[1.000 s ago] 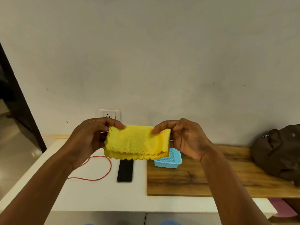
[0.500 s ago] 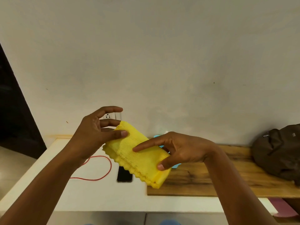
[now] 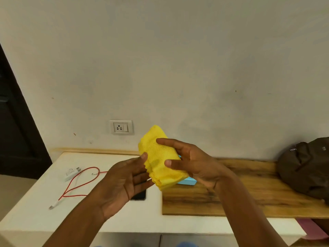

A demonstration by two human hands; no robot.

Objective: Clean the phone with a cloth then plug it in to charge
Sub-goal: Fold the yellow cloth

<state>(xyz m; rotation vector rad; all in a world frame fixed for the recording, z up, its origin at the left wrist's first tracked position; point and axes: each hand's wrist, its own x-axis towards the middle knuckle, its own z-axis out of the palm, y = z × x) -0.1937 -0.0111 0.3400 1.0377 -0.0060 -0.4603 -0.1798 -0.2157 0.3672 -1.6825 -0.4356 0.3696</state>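
A folded yellow cloth (image 3: 158,161) is held up above the white counter by my right hand (image 3: 192,163), thumb and fingers clamped on it. My left hand (image 3: 124,180) is palm up just left of the cloth, fingers spread, fingertips touching its edge. A black phone (image 3: 139,195) lies flat on the counter, mostly hidden under my left hand. To the left lie a white charger adapter (image 3: 71,172) and a red cable (image 3: 78,184) with a white plug end. A wall socket (image 3: 121,127) sits above the counter.
A light blue basket (image 3: 188,180) peeks from behind the cloth on a wooden board (image 3: 249,196). A dark brown bag (image 3: 306,166) rests at the far right. The white counter (image 3: 44,202) ends at a dark doorway on the left. A pink item (image 3: 309,229) lies lower right.
The cloth was folded smaller and passed into my right hand. My left hand let go, dropped and turned palm up. The charger adapter has come into view.
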